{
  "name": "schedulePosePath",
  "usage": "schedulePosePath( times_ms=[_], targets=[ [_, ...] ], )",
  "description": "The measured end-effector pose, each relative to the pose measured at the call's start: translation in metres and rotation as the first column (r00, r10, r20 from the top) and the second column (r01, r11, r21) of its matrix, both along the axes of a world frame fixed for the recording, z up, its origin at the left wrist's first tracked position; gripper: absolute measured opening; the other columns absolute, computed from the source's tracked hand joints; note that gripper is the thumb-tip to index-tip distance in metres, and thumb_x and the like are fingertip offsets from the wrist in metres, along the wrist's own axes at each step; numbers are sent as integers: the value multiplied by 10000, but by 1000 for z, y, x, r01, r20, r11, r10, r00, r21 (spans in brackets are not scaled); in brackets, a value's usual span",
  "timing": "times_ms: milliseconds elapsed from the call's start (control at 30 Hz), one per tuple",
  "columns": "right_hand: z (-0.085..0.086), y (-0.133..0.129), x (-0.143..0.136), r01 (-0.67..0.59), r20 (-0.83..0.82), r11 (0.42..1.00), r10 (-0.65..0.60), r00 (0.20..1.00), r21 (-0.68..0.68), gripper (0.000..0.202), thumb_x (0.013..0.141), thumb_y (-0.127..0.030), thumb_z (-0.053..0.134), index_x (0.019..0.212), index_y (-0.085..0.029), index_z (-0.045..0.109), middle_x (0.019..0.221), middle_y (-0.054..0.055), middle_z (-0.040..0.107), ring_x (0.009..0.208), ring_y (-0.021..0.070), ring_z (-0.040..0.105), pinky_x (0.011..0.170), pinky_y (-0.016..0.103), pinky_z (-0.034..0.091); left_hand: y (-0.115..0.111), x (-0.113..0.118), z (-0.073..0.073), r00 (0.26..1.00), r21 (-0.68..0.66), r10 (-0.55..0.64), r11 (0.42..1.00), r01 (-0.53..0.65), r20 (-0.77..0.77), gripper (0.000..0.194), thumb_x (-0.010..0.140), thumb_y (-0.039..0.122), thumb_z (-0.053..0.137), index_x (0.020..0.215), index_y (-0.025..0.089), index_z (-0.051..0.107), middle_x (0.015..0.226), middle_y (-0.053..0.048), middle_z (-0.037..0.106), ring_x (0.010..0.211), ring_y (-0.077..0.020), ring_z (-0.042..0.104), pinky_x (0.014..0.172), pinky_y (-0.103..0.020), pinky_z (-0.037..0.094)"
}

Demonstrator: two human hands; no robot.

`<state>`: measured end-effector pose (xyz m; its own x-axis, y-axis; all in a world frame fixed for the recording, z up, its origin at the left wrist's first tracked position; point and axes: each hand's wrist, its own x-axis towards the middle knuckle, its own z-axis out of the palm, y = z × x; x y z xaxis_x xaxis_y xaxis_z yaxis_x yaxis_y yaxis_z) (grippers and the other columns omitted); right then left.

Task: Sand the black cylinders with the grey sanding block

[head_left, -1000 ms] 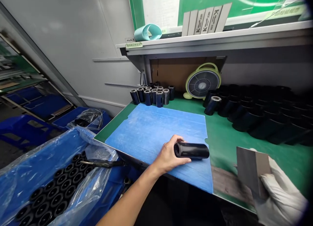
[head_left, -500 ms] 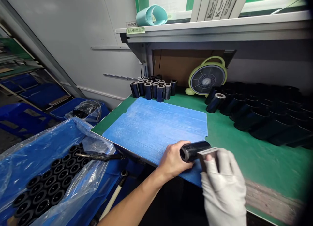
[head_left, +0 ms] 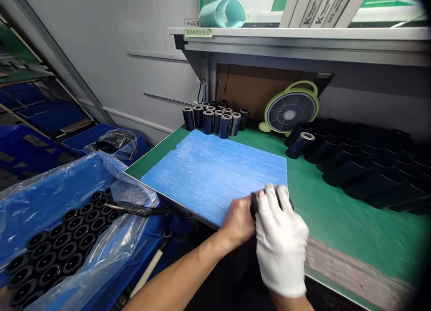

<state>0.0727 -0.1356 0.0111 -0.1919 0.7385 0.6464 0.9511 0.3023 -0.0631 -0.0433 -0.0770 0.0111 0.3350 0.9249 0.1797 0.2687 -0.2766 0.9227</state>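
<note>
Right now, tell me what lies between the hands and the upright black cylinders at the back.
Only the bare blue mat, per the head view.

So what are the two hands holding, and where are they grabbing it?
A glossy black cylinder lying on the blue mat. The bare left hand grips its left end; the white-gloved right hand covers the rest.

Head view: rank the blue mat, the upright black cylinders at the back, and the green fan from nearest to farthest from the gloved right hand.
1. Blue mat: directly under the right hand.
2. Green fan: back, against the wall.
3. Upright black cylinders: back left, beyond the mat; close to the fan's range, ranking uncertain.
</note>
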Motion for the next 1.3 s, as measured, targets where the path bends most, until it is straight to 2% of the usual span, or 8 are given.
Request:
schedulePosePath(
  times_ms=[367,500,667,800,933,1033,1133,1300],
  targets=[
    [2,4,-1,-27,54,1000,26,998,16,471,981,-190,376,1430,-132,504,1449,170,551,1475,367,341,925,519,571,1,-1,-5,998,17,-35,999,34,44,199,848,182,623,1007,212,739,1027,-49,795,918,-234,748,821,-277,573],
    [20,39,19,-24,-256,1000,22,966,-3,395,1014,-240,419,1364,-190,594,1499,120,514,1426,303,438,1115,559,462,3,-1,-9,1000,10,-20,1000,20,-17,330,716,168,722,1045,196,721,986,-59,785,893,-260,734,772,-301,561],
    [46,28,64,146,-794,988,-128,594,-49,467,944,-427,610,1395,-307,599,1482,2,543,1400,240,480,1257,485,287,6,-2,-5,1000,-16,15,1000,-15,-17,529,635,182,793,1148,212,668,1015,-31,756,913,-233,709,819,-306,549],
    [32,-13,75,228,-860,932,-349,371,-280,475,908,-503,620,1356,-346,632,1420,-36,597,1391,252,491,1249,476,306,4,2,-2,997,-69,39,997,-44,-69,588,600,329,885,1132,234,651,988,-14,748,899,-240,704,815,-326,549],
    [-1,-29,61,117,-724,983,-181,666,-138,486,966,-428,559,1441,-324,553,1553,8,459,1439,274,426,1252,525,278,1,7,-6,994,-52,57,997,-62,-89,546,628,269,852,1140,239,663,1003,-13,761,919,-241,719,841,-327,562],
    [-16,-18,42,-32,-316,998,49,947,58,503,985,-257,525,1486,-286,491,1574,84,424,1472,325,365,1142,582,427,0,8,-8,998,-26,55,998,-55,-29,463,705,249,788,1157,235,689,1052,-27,778,965,-236,734,870,-306,568],
    [-15,3,28,-34,-89,996,41,995,80,473,984,-163,474,1456,-189,490,1489,162,514,1458,360,379,994,544,538,-2,8,-7,998,-6,53,999,-53,-13,346,802,277,703,1145,234,707,1048,-37,788,950,-234,746,825,-291,575],
    [-9,7,22,13,-98,998,-7,995,58,475,996,-150,414,1469,-166,454,1481,171,519,1456,348,384,952,493,549,-4,8,-5,998,7,46,999,-46,-41,413,754,312,753,1158,240,709,1044,-39,791,945,-257,752,823,-302,580]
  ],
)
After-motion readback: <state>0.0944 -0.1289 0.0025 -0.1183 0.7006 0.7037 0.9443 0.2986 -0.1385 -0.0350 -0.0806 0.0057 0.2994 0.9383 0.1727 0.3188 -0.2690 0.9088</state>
